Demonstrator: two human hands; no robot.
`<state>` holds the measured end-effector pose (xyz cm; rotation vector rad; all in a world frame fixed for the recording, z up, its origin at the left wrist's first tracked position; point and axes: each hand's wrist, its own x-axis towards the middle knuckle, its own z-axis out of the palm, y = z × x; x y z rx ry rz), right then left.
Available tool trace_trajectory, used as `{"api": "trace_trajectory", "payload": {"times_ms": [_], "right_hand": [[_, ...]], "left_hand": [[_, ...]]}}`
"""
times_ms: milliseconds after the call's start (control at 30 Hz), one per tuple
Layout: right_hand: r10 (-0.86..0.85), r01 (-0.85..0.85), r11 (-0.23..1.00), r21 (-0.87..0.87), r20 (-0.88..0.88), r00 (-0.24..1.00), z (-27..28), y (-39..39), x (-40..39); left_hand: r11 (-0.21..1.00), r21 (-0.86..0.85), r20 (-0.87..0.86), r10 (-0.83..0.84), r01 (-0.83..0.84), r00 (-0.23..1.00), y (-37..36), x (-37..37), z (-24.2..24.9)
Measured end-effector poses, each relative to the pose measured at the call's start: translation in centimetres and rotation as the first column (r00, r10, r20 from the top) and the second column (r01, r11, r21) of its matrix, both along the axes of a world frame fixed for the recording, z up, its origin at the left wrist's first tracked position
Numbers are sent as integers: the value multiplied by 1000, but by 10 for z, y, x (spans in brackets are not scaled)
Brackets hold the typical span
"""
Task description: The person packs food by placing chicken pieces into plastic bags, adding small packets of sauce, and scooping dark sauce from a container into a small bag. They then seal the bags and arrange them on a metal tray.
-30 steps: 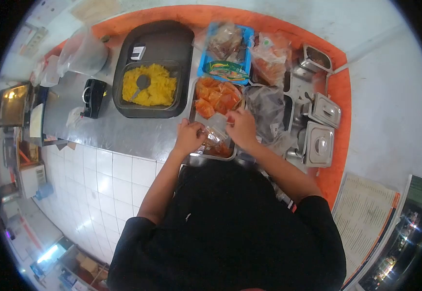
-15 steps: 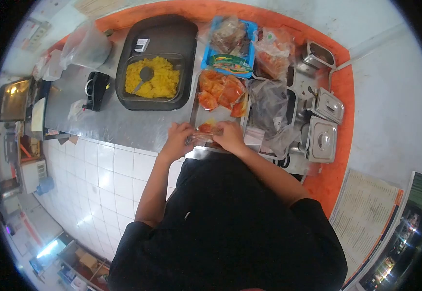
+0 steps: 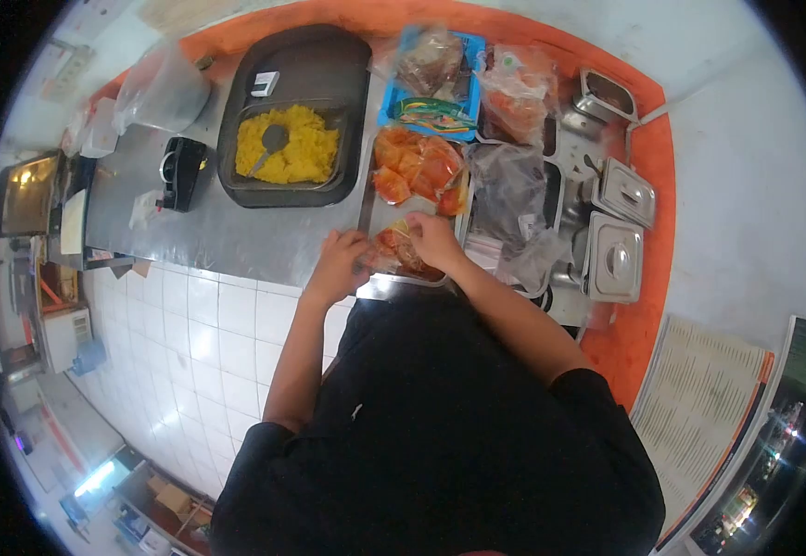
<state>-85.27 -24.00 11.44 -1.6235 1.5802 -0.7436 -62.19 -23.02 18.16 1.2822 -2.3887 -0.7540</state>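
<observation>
My left hand (image 3: pixel 341 262) and my right hand (image 3: pixel 434 239) meet over the near end of a steel tray (image 3: pixel 367 212). Between them they pinch a small clear plastic bag (image 3: pixel 393 246) with red-orange sauce inside. Farther up the same tray lies a heap of filled orange sauce bags (image 3: pixel 418 170). The bag's opening is hidden by my fingers.
A dark tray (image 3: pixel 305 69) holds a pan of yellow rice (image 3: pixel 289 150) with a spoon. A blue basket of packets (image 3: pixel 429 88), crumpled plastic bags (image 3: pixel 512 199), lidded steel containers (image 3: pixel 614 255) and a black tape dispenser (image 3: pixel 183 172) stand on the steel counter. White tiled front lies below.
Both hands came down to the tray's near end and closed together around the small sauce bag, which now looks bunched between them.
</observation>
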Motion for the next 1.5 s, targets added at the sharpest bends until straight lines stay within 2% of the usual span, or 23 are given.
{"api": "trace_trajectory", "payload": {"times_ms": [133,233,300,333,400,500,533,567,633,667,733,800,900,1000,1100,1133,1233,1333,1433,1500], "right_hand": [[195,-207,970,125,103,975,15,-4,-8],[356,-351,933,75,-53,933,15,4,-6],[375,-373,927,35,-96,922,15,14,-5],[383,-384,923,16,-119,916,16,18,-4],[270,-271,963,6,36,962,21,22,-4],[60,-47,996,-80,178,982,23,32,-15],[-11,38,992,-121,214,977,23,37,-21],[-108,119,992,-44,203,973,34,43,-31],[-296,282,953,109,160,942,67,60,-60],[-362,338,928,160,158,919,58,74,-78],[-443,406,877,256,108,890,52,101,-106],[-476,441,828,346,16,880,57,119,-121],[-475,477,879,-9,-108,873,40,126,-120],[-489,531,825,194,-227,842,36,113,-103],[-633,640,767,34,-117,765,8,109,-91],[-640,648,762,8,-144,755,-2,109,-94],[-466,466,879,-97,-377,800,23,107,-114],[-350,364,930,-45,-400,847,31,108,-111],[-514,502,856,-122,-304,802,23,102,-102],[-553,539,833,-124,-156,819,32,106,-107]], "left_hand": [[995,100,-52,35,-29,998,-1,0,13],[994,80,-115,85,-76,990,2,-2,24],[993,11,-163,122,-121,979,6,-3,31],[983,30,-196,183,-181,963,9,-2,29],[953,79,-257,302,-292,918,19,6,18],[797,358,-140,561,-486,816,55,34,-18],[765,378,-101,593,-521,799,73,42,-36],[732,395,-62,624,-555,779,96,51,-57],[801,352,48,502,-485,864,153,72,-101],[850,322,89,410,-416,908,181,80,-121],[751,528,207,339,-396,918,229,94,-149],[592,698,313,252,-402,916,260,110,-168],[459,752,400,252,-473,881,272,128,-181],[415,759,422,275,-502,864,269,140,-192],[398,763,410,313,-510,857,253,145,-200],[416,760,391,322,-500,862,247,144,-205],[485,742,337,326,-463,883,224,133,-193],[531,734,318,281,-423,905,208,124,-182],[514,748,358,220,-419,908,201,125,-187],[462,782,367,202,-419,908,202,124,-188]]}}
